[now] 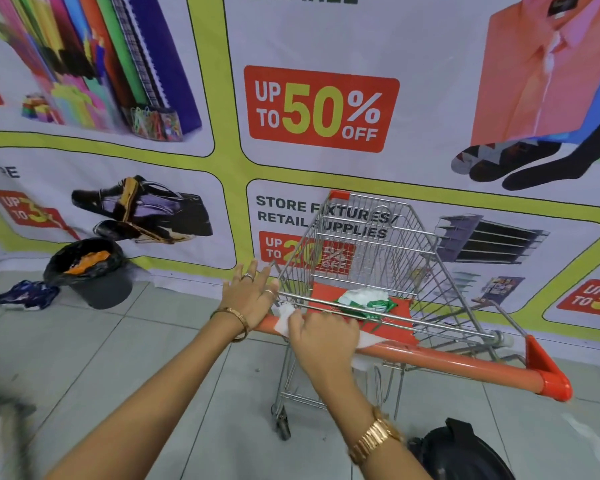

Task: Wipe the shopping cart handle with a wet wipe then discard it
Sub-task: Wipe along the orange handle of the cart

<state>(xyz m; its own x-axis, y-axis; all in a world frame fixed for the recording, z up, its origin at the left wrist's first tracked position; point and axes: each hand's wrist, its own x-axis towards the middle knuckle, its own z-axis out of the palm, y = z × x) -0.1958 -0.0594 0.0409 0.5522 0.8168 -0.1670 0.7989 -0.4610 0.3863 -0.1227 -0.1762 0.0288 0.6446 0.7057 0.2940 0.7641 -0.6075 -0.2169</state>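
On the orange cart handle (pixel 447 362), our right hand (pixel 326 337) presses a white wet wipe (pixel 284 317); our left hand (pixel 248 296) rests open at its end.

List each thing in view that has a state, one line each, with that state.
Wet wipe: unfolded, pressed onto the handle under the right hand.
Cart handle: orange, wipe draped over its left part.
Right hand: closed on the wipe.
Left hand: open, resting at the handle's left end.
Wipes packet: lying in the child seat.
Bin: uncovered, bag-lined, holding rubbish.

wet wipe (pixel 286 317) mostly under right hand (pixel 326 336); bag (pixel 461 452) cropped
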